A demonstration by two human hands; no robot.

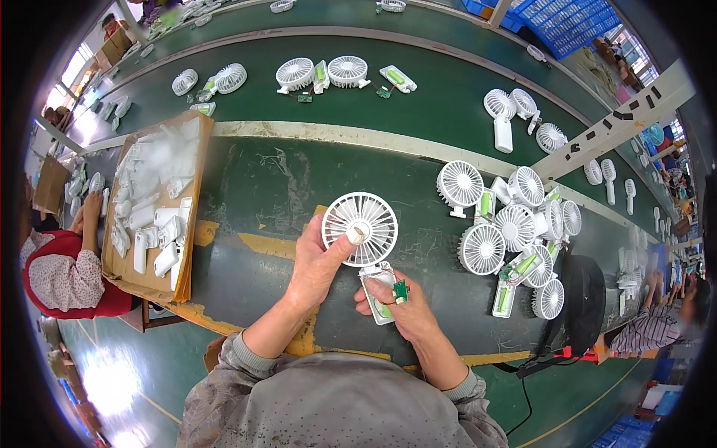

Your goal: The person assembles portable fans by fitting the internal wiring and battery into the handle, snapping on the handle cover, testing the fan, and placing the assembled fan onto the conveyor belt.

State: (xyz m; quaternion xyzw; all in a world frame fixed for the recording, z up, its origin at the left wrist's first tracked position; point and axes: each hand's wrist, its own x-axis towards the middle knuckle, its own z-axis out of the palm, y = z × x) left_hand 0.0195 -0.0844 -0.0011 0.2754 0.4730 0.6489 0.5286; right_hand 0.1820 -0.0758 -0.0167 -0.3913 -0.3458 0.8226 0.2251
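One white fan head point(360, 224) | left hand point(314, 261) pinches it | right hand point(412, 313) grips open handle point(377, 274) | green circuit board point(401, 291) shows beside handle

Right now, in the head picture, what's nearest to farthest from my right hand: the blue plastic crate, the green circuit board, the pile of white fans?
1. Green circuit board, right by your right hand.
2. Pile of white fans, off to its right.
3. Blue plastic crate, far up at upper right.

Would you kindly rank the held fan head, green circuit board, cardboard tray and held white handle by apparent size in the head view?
Cardboard tray
Fan head
White handle, partly covered
Green circuit board
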